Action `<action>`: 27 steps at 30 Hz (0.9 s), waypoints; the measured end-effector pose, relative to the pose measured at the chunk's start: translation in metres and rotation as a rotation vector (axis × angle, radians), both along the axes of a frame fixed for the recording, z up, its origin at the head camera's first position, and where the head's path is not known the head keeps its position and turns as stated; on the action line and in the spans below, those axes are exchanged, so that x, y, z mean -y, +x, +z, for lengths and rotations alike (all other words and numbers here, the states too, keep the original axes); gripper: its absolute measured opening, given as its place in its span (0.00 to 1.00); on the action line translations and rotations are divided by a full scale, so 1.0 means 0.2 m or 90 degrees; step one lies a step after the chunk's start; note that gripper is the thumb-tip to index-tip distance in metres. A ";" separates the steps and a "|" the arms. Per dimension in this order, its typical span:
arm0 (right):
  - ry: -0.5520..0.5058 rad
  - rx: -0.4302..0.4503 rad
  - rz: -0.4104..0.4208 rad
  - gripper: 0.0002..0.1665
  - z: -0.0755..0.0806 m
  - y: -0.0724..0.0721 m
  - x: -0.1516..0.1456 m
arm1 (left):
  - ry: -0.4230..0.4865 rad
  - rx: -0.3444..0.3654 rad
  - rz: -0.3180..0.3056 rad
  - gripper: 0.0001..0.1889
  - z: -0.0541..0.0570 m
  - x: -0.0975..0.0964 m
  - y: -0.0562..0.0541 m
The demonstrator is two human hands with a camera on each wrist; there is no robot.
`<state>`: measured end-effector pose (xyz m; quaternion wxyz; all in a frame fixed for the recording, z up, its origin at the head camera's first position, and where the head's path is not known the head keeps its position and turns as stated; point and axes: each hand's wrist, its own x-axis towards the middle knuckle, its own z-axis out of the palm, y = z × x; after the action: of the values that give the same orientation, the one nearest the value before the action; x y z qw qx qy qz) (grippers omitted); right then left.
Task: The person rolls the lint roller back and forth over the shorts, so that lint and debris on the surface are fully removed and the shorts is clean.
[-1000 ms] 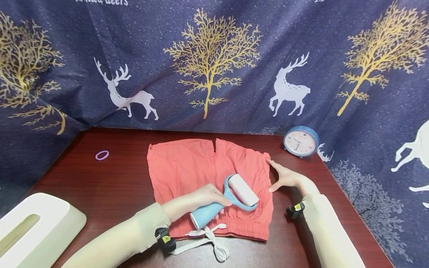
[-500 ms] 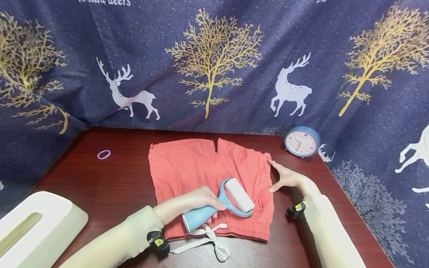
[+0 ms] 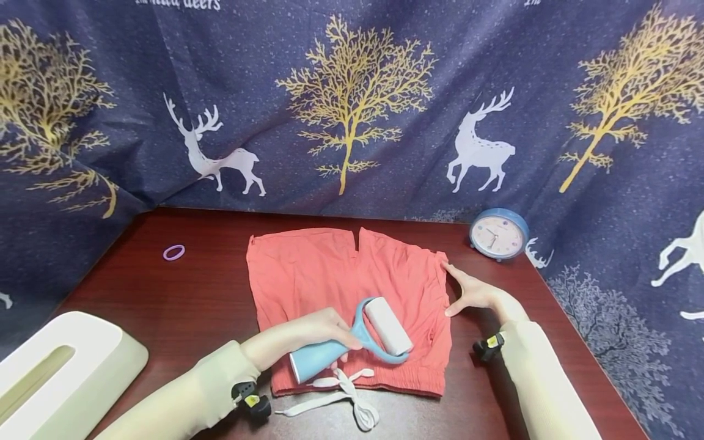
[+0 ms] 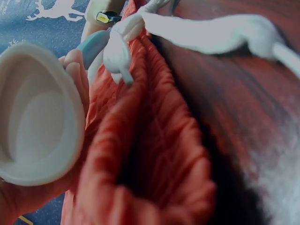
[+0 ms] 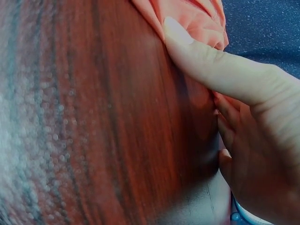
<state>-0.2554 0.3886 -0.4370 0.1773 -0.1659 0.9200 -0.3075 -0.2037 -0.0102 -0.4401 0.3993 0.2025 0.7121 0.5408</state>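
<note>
Coral-red shorts [image 3: 308, 269] lie spread on the table, their gathered waistband toward me. My left hand [image 3: 321, 330] grips the blue handle of a lint roller [image 3: 387, 325], whose white roll lies over the lower right of the shorts. In the left wrist view the handle's hollow pale end [image 4: 40, 117] stands beside the waistband [image 4: 154, 140]. My right hand [image 3: 475, 292] rests at the shorts' right edge, thumb and forefinger spread apart and touching the cloth. The right wrist view shows that thumb [image 5: 211, 63] on the fabric's border.
A white tied drawstring [image 3: 352, 394] hangs from the waistband onto the table [image 3: 203, 287]. At the back right stands a blue alarm clock [image 3: 498, 234]. A purple ring [image 3: 173, 252] lies back left, and a white box with a slot [image 3: 118, 348] sits front left.
My left hand has drawn the lint roller left and slightly toward me across the shorts. The right hand keeps its place at the right edge. The whole head view has shifted slightly.
</note>
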 end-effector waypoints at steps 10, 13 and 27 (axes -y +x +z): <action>0.006 0.014 -0.010 0.76 0.00 0.01 0.00 | 0.025 -0.046 -0.018 0.12 0.01 0.01 -0.01; 0.003 0.018 -0.012 0.75 0.01 0.01 0.01 | 0.038 -0.049 -0.016 0.12 0.04 0.02 -0.02; 0.003 -0.002 0.005 0.75 0.01 0.01 0.01 | 0.108 -0.078 0.052 0.14 0.17 0.13 -0.10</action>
<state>-0.2535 0.3861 -0.4353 0.1773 -0.1692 0.9205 -0.3042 -0.2235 -0.0364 -0.4061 0.3137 0.2390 0.6948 0.6014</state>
